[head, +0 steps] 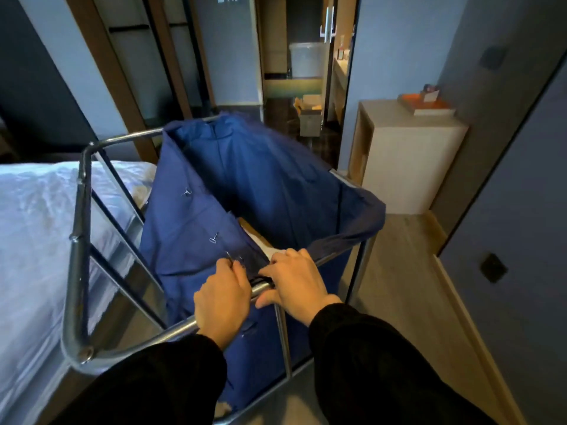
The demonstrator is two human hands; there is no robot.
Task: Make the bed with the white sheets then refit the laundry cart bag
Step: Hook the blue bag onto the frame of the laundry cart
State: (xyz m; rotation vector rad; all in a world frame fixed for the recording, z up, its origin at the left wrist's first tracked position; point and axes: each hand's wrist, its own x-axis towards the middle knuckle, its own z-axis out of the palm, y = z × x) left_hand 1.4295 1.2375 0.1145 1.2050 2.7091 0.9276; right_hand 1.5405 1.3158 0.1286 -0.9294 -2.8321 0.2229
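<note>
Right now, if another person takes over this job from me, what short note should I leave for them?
Left hand: pinches the bag near a metal fastener, by the front rail of the cart.
Right hand: holds the bag's edge on the same rail.
Done: the white sheet lies over the bed. The bag's right side is folded over its rail.
Left: the bag's left side hangs loose inside the frame. Pull it over the left rail and fasten it.
</note>
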